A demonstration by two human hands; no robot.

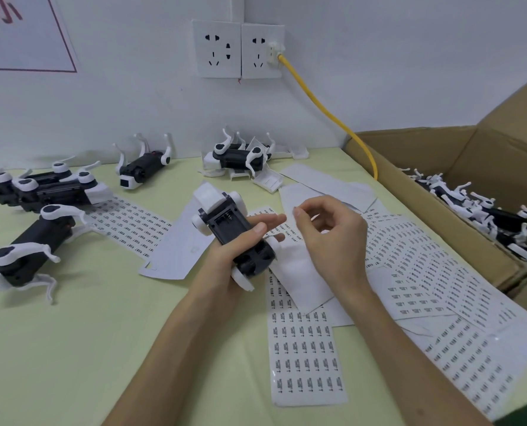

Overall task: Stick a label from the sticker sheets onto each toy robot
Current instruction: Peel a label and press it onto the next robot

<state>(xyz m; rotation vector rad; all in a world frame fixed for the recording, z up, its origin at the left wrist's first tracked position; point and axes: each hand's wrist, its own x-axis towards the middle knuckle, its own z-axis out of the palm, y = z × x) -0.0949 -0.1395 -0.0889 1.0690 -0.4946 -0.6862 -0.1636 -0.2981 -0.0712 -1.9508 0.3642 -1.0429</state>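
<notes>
- Bare forearms (151,364) reach in from the bottom edge over a pale yellow-green table (71,348).
- Between them lies a sticker sheet (308,358) printed with rows of small black-lettered labels. More sheets (440,272) overlap in a loose pile to the right, and another (127,222) lies to the left.
- Left hand (225,256): fingers and thumb curled round the black body of a toy robot (228,232). It is held above the sheets with its underside up and its white head pointing away.
- Right hand (330,238): raised just right of the toy and not touching it. Forefinger and thumb are drawn close as in a pinch, and the other fingers are loosely curled (whether a label sits at the fingertips is too small to tell).
- Blank white sheets (176,253) lie beside and under the hands.
- On the left of the table, more black-and-white toy robots (25,259) lie on their backs or sides, legs in the air. Another group (240,155) lies by the wall, with loose white plastic pieces (268,179) just beside it.
- At the right stands an open cardboard box (440,210) holding a jumbled heap of the same toys (486,210).
- On the wall behind are two white sockets (216,49). A yellow cable (333,118) runs from the right one down to the box's near edge.
</notes>
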